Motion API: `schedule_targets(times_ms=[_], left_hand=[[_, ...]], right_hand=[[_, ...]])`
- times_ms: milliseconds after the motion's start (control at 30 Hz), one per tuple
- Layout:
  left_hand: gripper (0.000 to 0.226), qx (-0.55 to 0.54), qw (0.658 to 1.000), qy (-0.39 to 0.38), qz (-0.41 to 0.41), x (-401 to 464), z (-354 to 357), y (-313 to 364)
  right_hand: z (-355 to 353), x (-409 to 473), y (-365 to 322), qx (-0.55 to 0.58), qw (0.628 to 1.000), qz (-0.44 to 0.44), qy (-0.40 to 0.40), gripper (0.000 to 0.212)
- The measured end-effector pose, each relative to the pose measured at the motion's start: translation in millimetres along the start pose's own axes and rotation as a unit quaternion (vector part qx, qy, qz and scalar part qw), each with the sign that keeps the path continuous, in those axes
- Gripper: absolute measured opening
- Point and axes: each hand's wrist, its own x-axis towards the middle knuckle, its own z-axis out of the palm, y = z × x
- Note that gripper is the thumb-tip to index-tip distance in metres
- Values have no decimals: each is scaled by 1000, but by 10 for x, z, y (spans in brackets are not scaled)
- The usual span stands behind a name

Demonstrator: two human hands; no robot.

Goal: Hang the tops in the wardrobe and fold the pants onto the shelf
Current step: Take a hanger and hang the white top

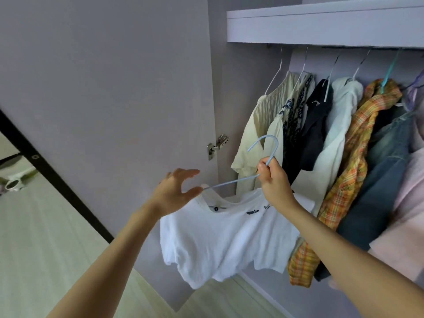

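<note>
Head view: right hand [273, 180] pinches the neck of the blue hanger [263, 143] carrying the white T-shirt [220, 239] below the wardrobe rail [344, 47], left hand [176, 191] spread at its shoulder; recommend lifting level and hooking left of the cream top [259, 129].
</note>
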Motion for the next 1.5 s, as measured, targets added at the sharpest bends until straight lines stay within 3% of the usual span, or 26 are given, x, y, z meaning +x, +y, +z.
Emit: schedule_targets(times_ms=[67,133,267,400,500,533,633,767,933,1033,1100,1267,1400,1500], left_hand=[[42,103,995,-9,5,-66,172,-123],[33,138,990,16,25,-91,349,-172],[22,111,986,110,57,-127,548,-95],[16,91,984,125,84,-163,804,11],[23,32,986,140,89,-160,903,-12],[28,14,985,150,84,-162,901,-36],[34,-11,983,172,71,-156,880,-145],[31,-28,982,168,76,-145,945,-230],[27,-69,982,135,114,-118,1142,-205],[26,-83,982,82,146,-75,1317,-117],[25,-86,981,45,168,-52,1498,-4],[14,-104,967,-101,207,48,2068,487],[27,-76,939,-217,255,95,2404,1079],[39,-63,920,-232,310,121,2452,1618]], right_hand=[[4,-40,-17,-5,1000,3,4,13],[16,-64,-46,-16,1000,3,0,15],[-28,-105,-70,-54,998,16,4,15],[-91,-282,-35,-66,997,46,-7,15],[-163,-477,73,-26,997,53,-42,9],[-229,-542,148,-34,996,51,-60,16],[-522,-780,474,-156,979,77,-108,30],[-709,-1133,747,-257,957,77,-114,14],[-904,-1431,791,-279,953,100,-68,35],[-1176,-1669,748,-259,930,230,-123,7],[-1289,-1879,720,-273,912,266,-149,29],[-1627,-2391,481,-269,887,364,-89,43],[-1947,-2809,210,-255,864,432,-42,41],[-2160,-3074,-4,-185,853,488,8,31]])
